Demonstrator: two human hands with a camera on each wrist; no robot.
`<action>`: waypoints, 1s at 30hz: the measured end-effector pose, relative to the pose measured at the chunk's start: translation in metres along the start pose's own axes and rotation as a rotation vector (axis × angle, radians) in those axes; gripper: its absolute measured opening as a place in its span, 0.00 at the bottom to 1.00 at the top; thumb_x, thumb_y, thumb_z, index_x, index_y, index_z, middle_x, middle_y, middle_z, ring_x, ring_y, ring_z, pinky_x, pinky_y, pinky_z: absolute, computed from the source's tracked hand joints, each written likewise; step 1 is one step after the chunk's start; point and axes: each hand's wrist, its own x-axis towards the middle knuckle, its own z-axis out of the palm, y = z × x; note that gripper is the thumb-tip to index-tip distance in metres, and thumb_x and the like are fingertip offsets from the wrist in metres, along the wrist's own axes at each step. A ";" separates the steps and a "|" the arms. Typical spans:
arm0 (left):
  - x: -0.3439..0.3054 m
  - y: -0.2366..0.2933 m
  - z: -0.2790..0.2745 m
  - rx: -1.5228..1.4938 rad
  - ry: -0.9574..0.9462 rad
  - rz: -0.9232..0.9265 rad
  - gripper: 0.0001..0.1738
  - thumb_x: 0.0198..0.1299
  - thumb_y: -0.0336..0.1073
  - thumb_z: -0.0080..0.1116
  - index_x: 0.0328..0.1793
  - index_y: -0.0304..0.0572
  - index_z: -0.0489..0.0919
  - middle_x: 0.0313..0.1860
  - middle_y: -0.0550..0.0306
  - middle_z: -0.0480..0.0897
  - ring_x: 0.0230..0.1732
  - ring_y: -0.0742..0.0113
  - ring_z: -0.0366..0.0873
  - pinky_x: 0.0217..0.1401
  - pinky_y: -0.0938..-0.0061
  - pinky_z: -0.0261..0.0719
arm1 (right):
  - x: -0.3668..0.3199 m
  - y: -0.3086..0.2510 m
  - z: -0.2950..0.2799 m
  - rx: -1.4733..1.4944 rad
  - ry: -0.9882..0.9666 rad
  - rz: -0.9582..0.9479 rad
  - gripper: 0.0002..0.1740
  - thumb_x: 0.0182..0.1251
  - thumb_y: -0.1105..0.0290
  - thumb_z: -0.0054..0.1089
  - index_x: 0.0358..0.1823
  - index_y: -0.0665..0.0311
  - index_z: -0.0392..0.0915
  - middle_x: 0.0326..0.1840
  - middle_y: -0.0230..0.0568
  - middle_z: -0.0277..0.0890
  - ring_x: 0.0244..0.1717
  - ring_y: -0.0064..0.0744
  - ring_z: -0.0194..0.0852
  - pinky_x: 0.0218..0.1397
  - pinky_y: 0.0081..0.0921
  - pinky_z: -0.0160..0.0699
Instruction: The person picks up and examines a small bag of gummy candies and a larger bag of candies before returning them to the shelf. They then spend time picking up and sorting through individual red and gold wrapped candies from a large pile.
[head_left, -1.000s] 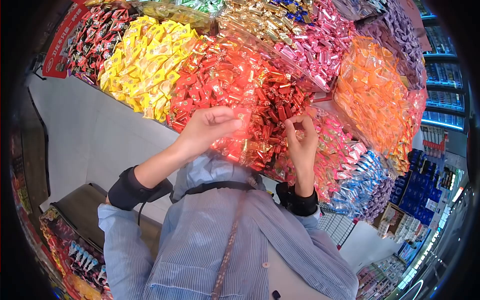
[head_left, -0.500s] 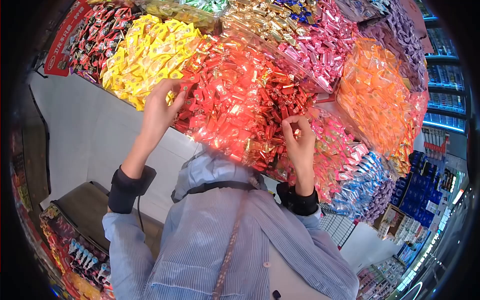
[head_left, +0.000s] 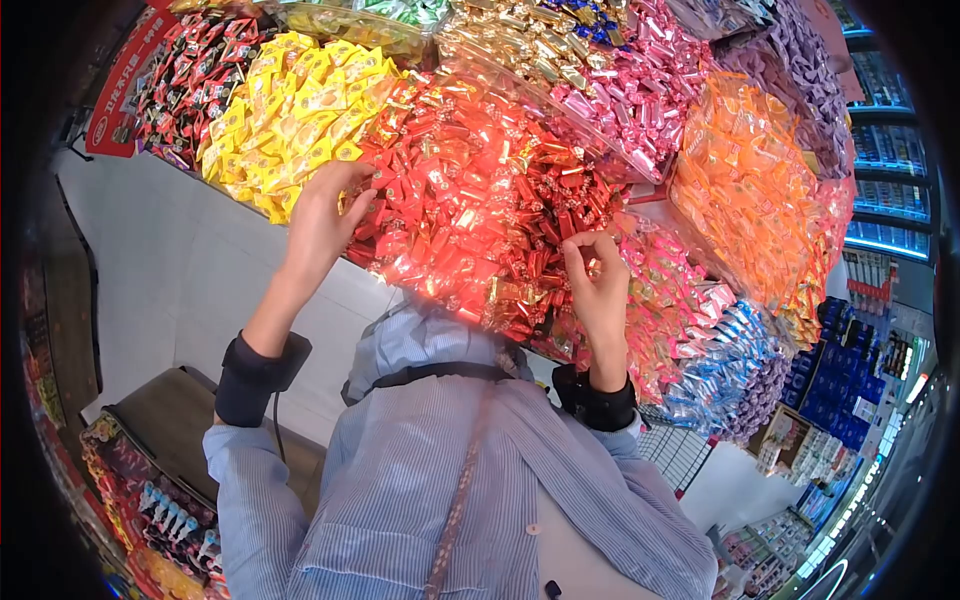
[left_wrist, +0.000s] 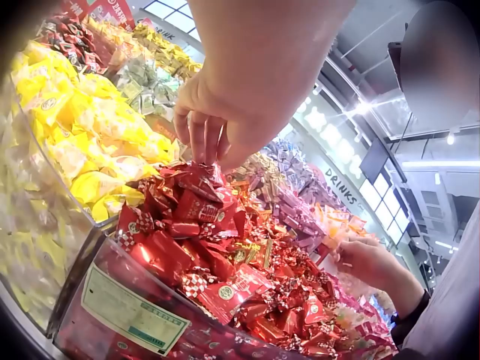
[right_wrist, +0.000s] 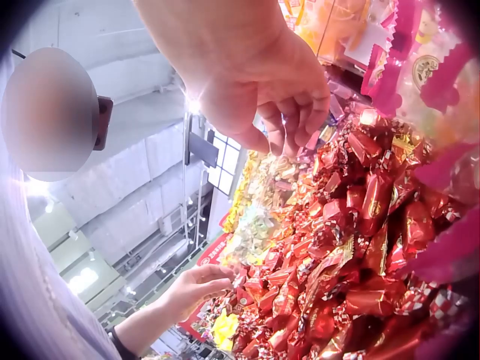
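My left hand [head_left: 320, 215] is at the left edge of a heap of red-wrapped candies [head_left: 450, 190], beside the yellow packets. In the left wrist view, the fingers of the left hand [left_wrist: 225, 112] point down and pinch the top edge of a red candy packet [left_wrist: 199, 180]; part of the thumb's contact is hidden. My right hand [head_left: 600, 285] hovers over the right side of the red heap, thumb and index bent toward each other. The right wrist view shows the right hand [right_wrist: 281, 105] with loosely curled fingers and nothing between them.
Yellow packets [head_left: 300, 110] lie to the left, pink candies [head_left: 640, 90] behind and orange packets [head_left: 745, 200] to the right. A clear bin wall with a label [left_wrist: 127, 307] fronts the red heap. Blue-wrapped candies [head_left: 725, 370] are at the right front.
A second ago my left hand held a red packet over the middle of the heap. It moved left and onto the heap's left edge. The right hand barely moved.
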 end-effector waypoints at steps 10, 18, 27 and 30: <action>-0.015 0.046 0.004 -0.071 -0.101 0.207 0.12 0.51 0.25 0.62 0.43 0.37 0.78 0.40 0.52 0.79 0.43 0.55 0.77 0.47 0.69 0.74 | -0.004 -0.006 0.018 -0.371 -0.144 -0.407 0.10 0.48 0.76 0.64 0.33 0.64 0.75 0.33 0.41 0.69 0.38 0.41 0.67 0.41 0.35 0.68; -0.028 0.046 0.021 -0.148 -0.152 0.191 0.12 0.51 0.27 0.62 0.43 0.38 0.78 0.40 0.51 0.79 0.44 0.53 0.77 0.49 0.67 0.74 | -0.011 -0.004 0.048 -0.619 -0.166 -0.406 0.14 0.46 0.72 0.66 0.34 0.66 0.74 0.35 0.42 0.66 0.43 0.42 0.64 0.46 0.36 0.65; -0.032 0.055 0.020 -0.226 -0.221 0.170 0.13 0.51 0.28 0.63 0.44 0.38 0.78 0.41 0.50 0.79 0.45 0.55 0.77 0.50 0.68 0.74 | -0.001 -0.026 0.027 0.115 -0.187 -0.130 0.11 0.52 0.80 0.62 0.38 0.64 0.73 0.37 0.37 0.71 0.41 0.30 0.72 0.42 0.29 0.72; -0.029 0.072 0.015 -0.417 -0.309 0.071 0.14 0.52 0.27 0.63 0.46 0.37 0.78 0.43 0.53 0.80 0.45 0.61 0.78 0.50 0.71 0.75 | -0.002 -0.027 0.013 0.702 -0.273 0.128 0.11 0.59 0.85 0.55 0.41 0.65 0.70 0.42 0.34 0.72 0.44 0.22 0.73 0.42 0.21 0.74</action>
